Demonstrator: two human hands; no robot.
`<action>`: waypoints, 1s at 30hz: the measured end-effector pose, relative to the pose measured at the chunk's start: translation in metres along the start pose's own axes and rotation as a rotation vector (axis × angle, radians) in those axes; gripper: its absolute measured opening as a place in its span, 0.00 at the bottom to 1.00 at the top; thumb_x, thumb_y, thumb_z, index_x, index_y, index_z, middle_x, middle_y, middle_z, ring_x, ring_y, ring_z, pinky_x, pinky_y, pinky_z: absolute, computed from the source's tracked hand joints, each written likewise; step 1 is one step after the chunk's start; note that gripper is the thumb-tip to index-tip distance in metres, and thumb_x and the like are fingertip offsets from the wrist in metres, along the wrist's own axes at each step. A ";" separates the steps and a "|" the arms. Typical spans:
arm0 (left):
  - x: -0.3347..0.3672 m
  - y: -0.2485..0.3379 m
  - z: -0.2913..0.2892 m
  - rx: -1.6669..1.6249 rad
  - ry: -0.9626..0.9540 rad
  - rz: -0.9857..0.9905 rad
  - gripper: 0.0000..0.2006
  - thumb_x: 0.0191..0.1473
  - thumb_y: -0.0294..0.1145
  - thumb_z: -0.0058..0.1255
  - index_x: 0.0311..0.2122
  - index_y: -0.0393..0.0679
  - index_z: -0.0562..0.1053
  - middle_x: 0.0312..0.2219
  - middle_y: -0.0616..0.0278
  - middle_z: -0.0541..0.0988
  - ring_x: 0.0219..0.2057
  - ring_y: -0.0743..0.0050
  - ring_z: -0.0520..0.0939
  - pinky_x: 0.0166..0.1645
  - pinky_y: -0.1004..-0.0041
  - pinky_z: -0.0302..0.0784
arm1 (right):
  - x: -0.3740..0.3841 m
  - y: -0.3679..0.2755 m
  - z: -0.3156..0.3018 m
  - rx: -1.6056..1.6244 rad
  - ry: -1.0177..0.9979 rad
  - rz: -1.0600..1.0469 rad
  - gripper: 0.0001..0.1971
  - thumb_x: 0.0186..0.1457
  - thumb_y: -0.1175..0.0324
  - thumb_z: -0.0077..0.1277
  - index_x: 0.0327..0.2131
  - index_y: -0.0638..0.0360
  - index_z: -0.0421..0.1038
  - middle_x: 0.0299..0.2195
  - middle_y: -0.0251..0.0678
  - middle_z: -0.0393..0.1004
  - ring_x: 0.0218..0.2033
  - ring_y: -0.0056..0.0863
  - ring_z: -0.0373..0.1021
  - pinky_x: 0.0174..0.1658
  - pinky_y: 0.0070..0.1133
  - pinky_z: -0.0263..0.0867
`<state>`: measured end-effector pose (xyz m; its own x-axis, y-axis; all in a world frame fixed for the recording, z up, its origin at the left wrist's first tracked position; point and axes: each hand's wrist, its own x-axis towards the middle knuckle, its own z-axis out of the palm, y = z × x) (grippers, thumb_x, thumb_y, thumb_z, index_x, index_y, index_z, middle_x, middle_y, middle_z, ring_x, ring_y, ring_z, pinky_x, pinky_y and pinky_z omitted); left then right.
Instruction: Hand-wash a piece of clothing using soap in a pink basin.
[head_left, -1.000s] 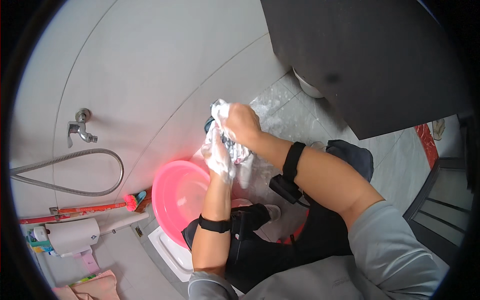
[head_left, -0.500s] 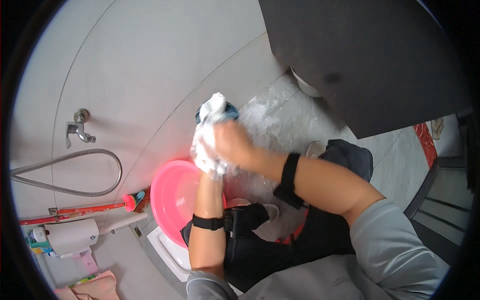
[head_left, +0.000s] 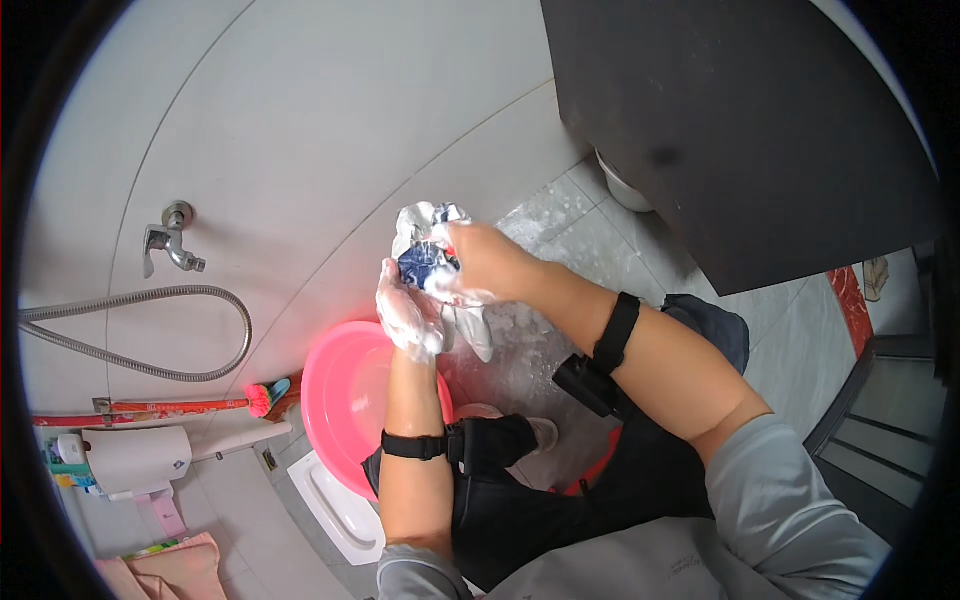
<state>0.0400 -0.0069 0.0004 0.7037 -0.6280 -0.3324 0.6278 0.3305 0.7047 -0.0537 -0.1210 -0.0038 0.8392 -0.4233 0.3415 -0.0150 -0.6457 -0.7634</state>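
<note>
A wet, soapy white-and-navy cloth (head_left: pixel 425 262) is bunched up between my two hands, above and beyond the rim of the pink basin (head_left: pixel 318 395). White foam covers my left hand (head_left: pixel 408 318), which holds the cloth from its left and lower side. My right hand (head_left: pixel 490 265) is closed on the right side of the cloth, its fingertips partly hidden in the folds. One pale end of the cloth dangles below my right hand. A small red spot shows beside the right fingers; I cannot tell what it is.
Left on the wall are a metal tap (head_left: pixel 175 245), a looped shower hose (head_left: pixel 235 320) and a paper roll (head_left: pixel 140 460). A white tray-like basin (head_left: pixel 340 515) lies under the pink one. Suds wet the tiled floor (head_left: pixel 545 215). A dark panel (head_left: pixel 740 130) stands at right.
The cloth has turned and opened out, so its navy part and a dangling end now show. My right hand has moved slightly right, and the foamy left hand is more exposed.
</note>
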 end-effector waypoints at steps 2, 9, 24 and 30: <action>0.020 0.012 -0.058 0.052 -0.148 -0.032 0.15 0.62 0.38 0.37 0.46 0.39 0.68 0.33 0.59 0.76 0.30 0.71 0.81 0.31 0.71 0.79 | 0.020 -0.014 -0.011 0.004 -0.168 0.290 0.16 0.46 0.66 0.58 0.39 0.62 0.72 0.36 0.53 0.74 0.39 0.49 0.71 0.43 0.34 0.67; 0.012 0.002 -0.030 0.266 0.174 -0.126 0.27 0.58 0.42 0.44 0.59 0.42 0.55 0.44 0.50 0.69 0.38 0.58 0.77 0.41 0.60 0.77 | 0.029 0.006 -0.034 0.074 0.143 0.260 0.13 0.48 0.69 0.53 0.36 0.67 0.70 0.34 0.54 0.73 0.39 0.50 0.71 0.41 0.35 0.66; 0.078 -0.044 -0.105 -0.074 -0.288 -0.068 0.23 0.63 0.46 0.32 0.57 0.45 0.64 0.49 0.58 0.73 0.44 0.69 0.76 0.46 0.63 0.76 | -0.009 -0.052 0.037 -0.118 -0.024 0.170 0.14 0.49 0.64 0.52 0.38 0.61 0.70 0.28 0.49 0.75 0.32 0.50 0.73 0.36 0.40 0.68; 0.026 -0.045 -0.011 0.156 0.275 0.050 0.18 0.63 0.46 0.39 0.23 0.50 0.66 0.14 0.73 0.64 0.13 0.81 0.63 0.17 0.79 0.60 | -0.005 0.001 0.060 0.009 0.171 0.413 0.12 0.50 0.62 0.52 0.33 0.60 0.73 0.31 0.52 0.75 0.37 0.51 0.71 0.37 0.39 0.67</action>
<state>0.0333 -0.0303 -0.0463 0.8091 -0.3924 -0.4374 0.5470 0.2310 0.8046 -0.0251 -0.0812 -0.0396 0.6620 -0.7438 0.0920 -0.3246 -0.3951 -0.8594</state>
